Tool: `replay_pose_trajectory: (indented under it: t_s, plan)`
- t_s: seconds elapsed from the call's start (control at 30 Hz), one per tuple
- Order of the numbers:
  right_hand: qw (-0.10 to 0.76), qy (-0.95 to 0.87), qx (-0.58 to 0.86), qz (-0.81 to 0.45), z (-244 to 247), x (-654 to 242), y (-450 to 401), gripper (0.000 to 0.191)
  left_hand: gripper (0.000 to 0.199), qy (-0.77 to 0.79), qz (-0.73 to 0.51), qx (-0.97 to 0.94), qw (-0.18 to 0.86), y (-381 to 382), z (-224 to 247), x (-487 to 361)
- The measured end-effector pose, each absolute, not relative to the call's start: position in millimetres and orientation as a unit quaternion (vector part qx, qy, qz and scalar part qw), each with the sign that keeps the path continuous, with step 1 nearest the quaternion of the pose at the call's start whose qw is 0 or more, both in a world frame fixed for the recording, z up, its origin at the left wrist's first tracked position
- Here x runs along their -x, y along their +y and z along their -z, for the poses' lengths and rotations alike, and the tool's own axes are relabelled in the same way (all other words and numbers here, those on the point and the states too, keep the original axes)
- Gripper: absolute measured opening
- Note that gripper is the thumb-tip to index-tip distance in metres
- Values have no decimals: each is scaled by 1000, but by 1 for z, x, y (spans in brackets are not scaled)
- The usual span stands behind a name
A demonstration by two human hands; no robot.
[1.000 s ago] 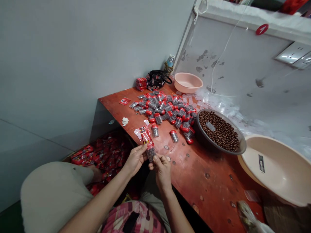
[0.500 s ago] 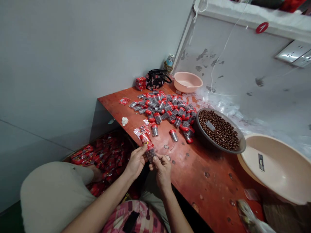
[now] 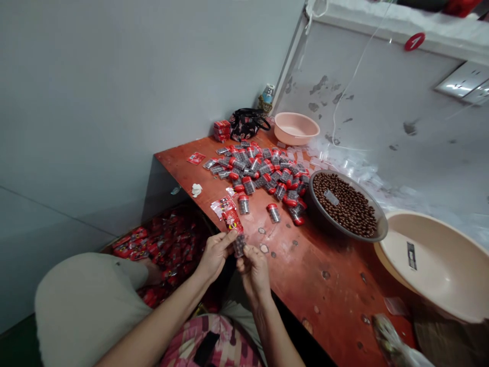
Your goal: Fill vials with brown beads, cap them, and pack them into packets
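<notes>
My left hand (image 3: 216, 256) and my right hand (image 3: 254, 272) pinch a small clear jar of dark beads (image 3: 239, 245) between their fingertips, just off the table edge. A red foil sachet (image 3: 233, 220) sits at the jar's upper end, and its join with the jar is hidden. Further packets (image 3: 220, 206) lie just beyond my fingers. Loose red-capped jars (image 3: 243, 204) lie near my hands, and more stand in a heap (image 3: 260, 171) on the red table (image 3: 305, 265).
A dark bowl of brown balls (image 3: 346, 204) and a large peach basin (image 3: 431, 260) stand at the right. A small peach basin (image 3: 296, 128) and a black bag (image 3: 248, 124) stand at the back. At lower left, a person in beige (image 3: 86, 306) reaches into red packets (image 3: 168, 244).
Both hands have shifted slightly. The jar now stands a little more upright between my fingers, with the red sachet above it.
</notes>
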State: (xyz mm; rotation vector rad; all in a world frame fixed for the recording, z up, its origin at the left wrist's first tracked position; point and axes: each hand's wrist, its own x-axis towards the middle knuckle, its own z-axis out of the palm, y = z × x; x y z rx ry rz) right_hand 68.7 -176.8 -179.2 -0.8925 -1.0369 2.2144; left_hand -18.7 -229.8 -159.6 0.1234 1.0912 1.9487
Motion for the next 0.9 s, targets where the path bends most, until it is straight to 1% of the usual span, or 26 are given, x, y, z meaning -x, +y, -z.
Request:
replay_pose_trajectory:
  t_s: [0.1,0.17,0.23,0.4,0.47,0.6,0.73,0.8,0.9]
  plan:
    - [297,-443,339,-775,177,-71,-178,15,23,447,-771,-57,451,-231,162,17]
    - [323,-511,345,-718,176,-74,-178,17,23,457,-769,-55,444,-233,164,15]
    - [329,-541,345,-693,177,-75,-177,20,22,462,-771,-55,435,-234,165,15]
    - [304,-479,332,-753,183,-74,-175,18,19,385,-804,-50,451,-234,163,19]
    - [300,-484,331,-752,182,-74,-177,19,20,371,-803,-35,465,-233,163,22]
    - [298,-545,338,-707,176,-76,-183,20,24,402,-785,-13,471,-229,164,24]
    - [304,-574,347,-676,177,-77,-187,20,24,446,-769,-9,457,-229,164,25]
    - [303,-568,347,-682,180,-75,-187,20,24,476,-761,-4,441,-230,164,25]
    - [284,-528,341,-724,185,-73,-186,19,24,492,-757,-4,430,-231,164,24]
